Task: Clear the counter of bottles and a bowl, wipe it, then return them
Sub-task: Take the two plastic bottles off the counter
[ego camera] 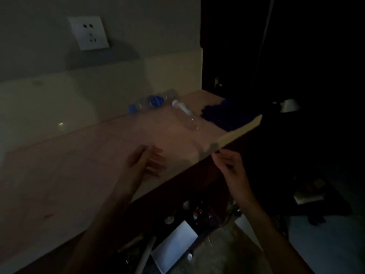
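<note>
Looking down on a pale counter in a dim room; its front edge runs diagonally from lower left to upper right. Cream backsplash behind, grey wall above with a white socket plate. Beyond the counter's right end, near-black space. Below the front edge, a dark shelf of clutter with a white flat panel, details unreadable.

Two clear plastic bottles lie on their sides at the far right of the counter. Blue-capped bottle rests against the foot of the backsplash, long axis parallel to the wall, cap pointing left, blue label at mid-body. White-capped bottle lies just in front, long axis running from the wall toward the front edge, cap toward the backsplash, base toward the viewer. The cap end sits near the first bottle's body; contact cannot be judged. Dark blue cloth bunched beside it at the counter's right end.

Left hand over the counter near the front edge, fingers straight and spread, holding nothing. Right hand just off the front edge, fingers curled; possibly pinching something small, too dark to tell. Hands apart. Both bottles lie well beyond the hands, untouched.
</note>
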The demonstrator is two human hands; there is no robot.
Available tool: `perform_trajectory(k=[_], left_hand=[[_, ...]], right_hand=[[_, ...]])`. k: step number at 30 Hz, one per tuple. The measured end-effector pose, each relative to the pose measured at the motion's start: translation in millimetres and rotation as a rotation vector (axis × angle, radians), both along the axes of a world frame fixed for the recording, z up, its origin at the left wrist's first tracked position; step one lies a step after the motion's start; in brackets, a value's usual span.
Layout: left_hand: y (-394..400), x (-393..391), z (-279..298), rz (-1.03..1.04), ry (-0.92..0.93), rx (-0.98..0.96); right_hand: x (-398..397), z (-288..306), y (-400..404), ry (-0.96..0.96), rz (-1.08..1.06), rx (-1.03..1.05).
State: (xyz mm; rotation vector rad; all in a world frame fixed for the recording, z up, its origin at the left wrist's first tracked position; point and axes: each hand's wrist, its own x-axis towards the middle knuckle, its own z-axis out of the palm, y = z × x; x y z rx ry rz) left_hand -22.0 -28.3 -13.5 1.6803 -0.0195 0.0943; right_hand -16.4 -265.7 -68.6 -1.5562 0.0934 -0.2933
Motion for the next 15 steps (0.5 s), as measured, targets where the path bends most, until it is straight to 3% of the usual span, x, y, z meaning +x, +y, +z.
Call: perform_trajectory(k=[4,11,15], left_hand=[[0,71,28,0.144,0.005,-0.017],[-7,163,44,0.268,0.163,0.0],[-15,200,40,0.329,0.207,-0.007]], right_hand=[[86,35,-4,0.019,0.113,-0.131],[188,80,20,0.173,0.1,-0.409],[234,67,52,0.208,0.155,-0.818]])
